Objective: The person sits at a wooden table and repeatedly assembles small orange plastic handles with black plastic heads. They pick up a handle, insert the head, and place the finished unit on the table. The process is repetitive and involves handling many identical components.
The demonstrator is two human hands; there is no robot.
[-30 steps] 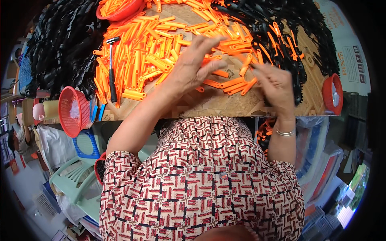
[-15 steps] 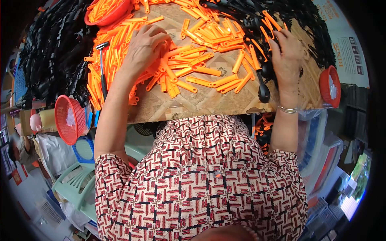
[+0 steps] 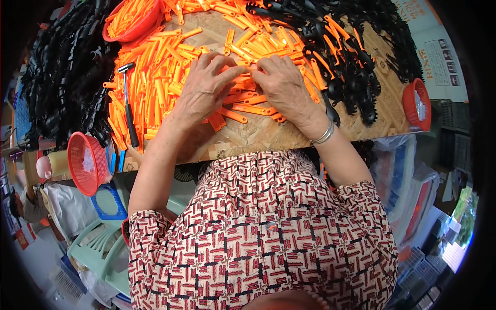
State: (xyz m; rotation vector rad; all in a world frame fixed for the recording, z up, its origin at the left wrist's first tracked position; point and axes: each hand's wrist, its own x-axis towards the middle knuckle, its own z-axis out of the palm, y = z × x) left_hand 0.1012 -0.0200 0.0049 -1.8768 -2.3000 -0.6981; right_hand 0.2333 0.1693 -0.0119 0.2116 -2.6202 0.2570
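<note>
A wide heap of flat orange plastic handles, each with a hole at the end, covers the table's middle. Over its near part, my left hand is closed, fingers curled round an orange handle that is partly hidden. Just right of it my right hand bends inward, its thumb and fingertips pinched close to the left fingertips. What the right fingers hold is hidden. Beyond the right hand lie black plastic parts with toothed edges, some with orange handles among them.
A small hammer rests on the heap's left side. Red baskets stand at the left edge and right edge. A red bowl of orange handles sits at the far left. Black parts are piled along the left.
My right hand has moved left from the black parts to meet my left hand. My left hand has shifted slightly right and nearer to me. The view has moved a little.
</note>
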